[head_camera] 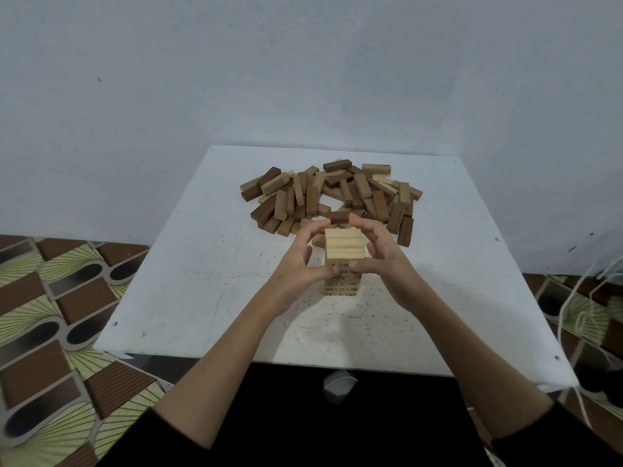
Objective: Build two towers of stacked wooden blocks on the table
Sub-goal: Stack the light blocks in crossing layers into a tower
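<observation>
In the middle of the frame, on the white bench [188,264]: a tower [344,257] of pale blocks. Left hand [296,261] and right hand [381,261] cupped round its sides, fingers curled, touching. Just behind: a heap of loose blocks [330,193].

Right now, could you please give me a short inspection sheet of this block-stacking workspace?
Surface: white table, speckled with small marks.
Job's things: one tower of pale blocks near the middle; no second tower seen.
Clutter: loose block pile, light and dark, behind the tower.
Grippers: left hand and right hand cup the tower's top from either side, fingers curled.
Cables: thin pale cords hang at the right edge.
Surroundings: pale wall, patterned floor.
</observation>
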Tool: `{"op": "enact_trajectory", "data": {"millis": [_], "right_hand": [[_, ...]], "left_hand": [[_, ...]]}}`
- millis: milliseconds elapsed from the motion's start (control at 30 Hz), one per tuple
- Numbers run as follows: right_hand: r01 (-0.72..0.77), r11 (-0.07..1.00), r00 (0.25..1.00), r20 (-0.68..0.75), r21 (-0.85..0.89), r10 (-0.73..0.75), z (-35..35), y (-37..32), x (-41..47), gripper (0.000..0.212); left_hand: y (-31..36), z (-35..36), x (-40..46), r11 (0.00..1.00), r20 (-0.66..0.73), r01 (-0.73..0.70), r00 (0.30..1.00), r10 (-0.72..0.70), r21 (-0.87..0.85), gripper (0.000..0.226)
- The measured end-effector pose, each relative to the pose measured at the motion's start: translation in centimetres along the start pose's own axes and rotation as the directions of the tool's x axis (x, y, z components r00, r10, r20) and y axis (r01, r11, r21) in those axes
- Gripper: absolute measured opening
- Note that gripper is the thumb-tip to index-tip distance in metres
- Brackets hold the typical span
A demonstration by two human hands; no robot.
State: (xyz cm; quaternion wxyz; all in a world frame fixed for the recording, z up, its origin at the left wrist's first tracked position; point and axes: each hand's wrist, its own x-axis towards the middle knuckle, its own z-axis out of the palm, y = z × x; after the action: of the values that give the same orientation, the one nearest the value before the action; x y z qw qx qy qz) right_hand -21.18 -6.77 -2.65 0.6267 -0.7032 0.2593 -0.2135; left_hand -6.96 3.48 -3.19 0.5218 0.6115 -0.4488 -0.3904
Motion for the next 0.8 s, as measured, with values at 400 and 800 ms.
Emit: {"op": "enact_trajectory", "data": {"millis": [400,800], "right_hand": [[-0.023,0.999,0.997,-0.073,0.049,0.027,1.8,0.6,-1.1,0.096],[-0.029,0.999,0.997,-0.072,0.034,0.031,2.7,0.4,-1.1,0.093]], "left_hand": [[0.4,2.2,-0.6,0.997,0.045,0.042,0.998,-0.039,-0.071,0.091],[0.3,2.6,-0.5,0.995,0.062,0.058,0.997,-0.053,-0.084,0.09]]}}
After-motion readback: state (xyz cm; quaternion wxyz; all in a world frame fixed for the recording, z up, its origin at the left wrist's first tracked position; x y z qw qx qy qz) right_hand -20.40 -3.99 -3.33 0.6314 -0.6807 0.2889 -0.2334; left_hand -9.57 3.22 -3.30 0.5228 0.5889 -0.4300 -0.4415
